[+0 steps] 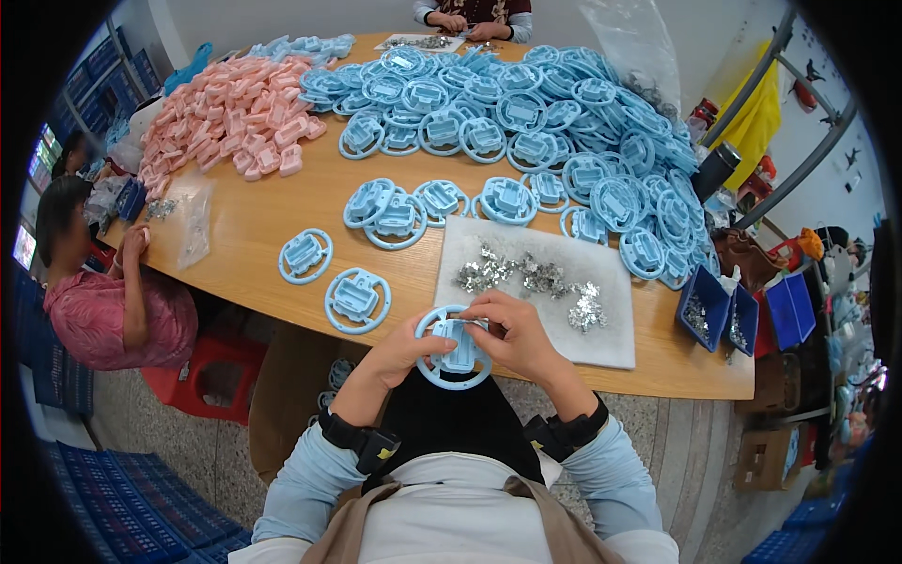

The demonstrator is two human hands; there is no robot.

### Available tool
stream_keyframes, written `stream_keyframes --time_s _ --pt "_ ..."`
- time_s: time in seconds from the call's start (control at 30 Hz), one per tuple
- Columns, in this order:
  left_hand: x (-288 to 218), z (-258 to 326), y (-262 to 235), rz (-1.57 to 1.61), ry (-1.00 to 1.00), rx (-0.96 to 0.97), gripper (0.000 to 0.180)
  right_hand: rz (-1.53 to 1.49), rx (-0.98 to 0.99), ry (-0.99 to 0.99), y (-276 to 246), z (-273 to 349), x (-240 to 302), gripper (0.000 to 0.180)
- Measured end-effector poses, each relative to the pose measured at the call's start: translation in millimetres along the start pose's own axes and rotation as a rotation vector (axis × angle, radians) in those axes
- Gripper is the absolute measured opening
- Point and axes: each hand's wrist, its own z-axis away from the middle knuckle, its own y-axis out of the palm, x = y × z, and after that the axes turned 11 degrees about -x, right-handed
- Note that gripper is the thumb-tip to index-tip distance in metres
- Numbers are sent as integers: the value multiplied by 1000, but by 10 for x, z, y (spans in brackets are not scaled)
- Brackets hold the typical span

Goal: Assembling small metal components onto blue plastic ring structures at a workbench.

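Over the table's front edge, my left hand (398, 355) grips a round light-blue plastic steering-wheel-shaped part (461, 357) by its left side, thumb across the ring. The part's recessed middle faces up. My right hand (517, 340) is closed at the part's upper right, with fingertips pinched over the recess; whatever small thing they hold is hidden. Just beyond lies a white foam pad (601, 350) bearing heaps of small shiny metal pieces (540, 278). Two more blue wheel parts, a nearer one (357, 300) and a farther one (305, 256), lie left of my hands.
A large pile of blue parts (521, 111) covers the table's back and right, beside a heap of pink plastic parts (235, 113). Blue bins (705, 303) hang at the right edge. One person (122, 301) sits at left; another (474, 21) works across the table.
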Motion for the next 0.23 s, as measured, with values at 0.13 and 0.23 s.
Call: stream_keyframes --time_s 0.13,0.23 --pt "-7 -15 29 -8 -17 -7 49 4 2 8 -11 31 -47 18" --pt "4 -3 41 -14 -6 -16 47 30 27 11 -28 46 -26 17"
